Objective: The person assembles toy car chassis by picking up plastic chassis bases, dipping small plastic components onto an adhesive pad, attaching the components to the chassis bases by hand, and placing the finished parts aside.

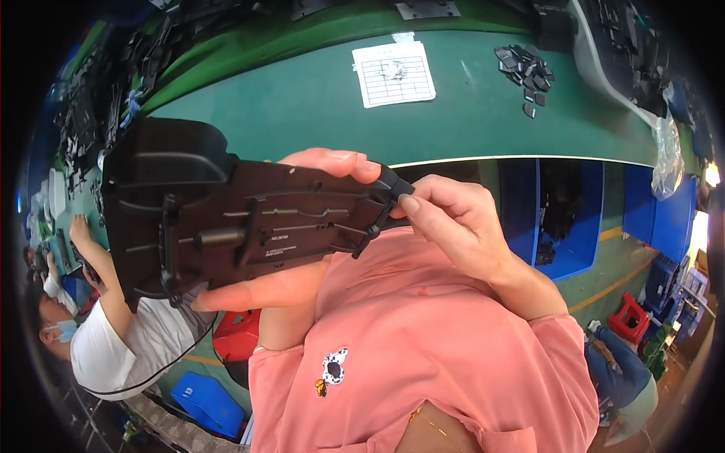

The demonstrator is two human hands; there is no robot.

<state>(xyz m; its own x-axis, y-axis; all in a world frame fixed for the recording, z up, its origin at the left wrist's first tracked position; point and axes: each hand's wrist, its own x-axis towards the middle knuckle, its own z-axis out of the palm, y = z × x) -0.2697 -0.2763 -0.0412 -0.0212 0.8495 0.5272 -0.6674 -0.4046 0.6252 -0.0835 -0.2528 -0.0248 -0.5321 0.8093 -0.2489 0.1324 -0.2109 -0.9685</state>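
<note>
A large black moulded plastic part (249,226) with ribs and a small cylinder post is held up close in front of me, long side across. My left hand (287,291) grips it from behind, fingertips showing over its top edge and a finger along its lower edge. My right hand (453,226) pinches the narrow tab at the part's right end between thumb and forefinger. Below both hands is my pink shirt.
A green worktable (302,106) carries a white printed sheet (394,73), a pile of small black pieces (526,69) and black parts along its left side. Blue bins (563,219) sit under it. A co-worker in white (113,340) works at left; a red stool (628,317) stands right.
</note>
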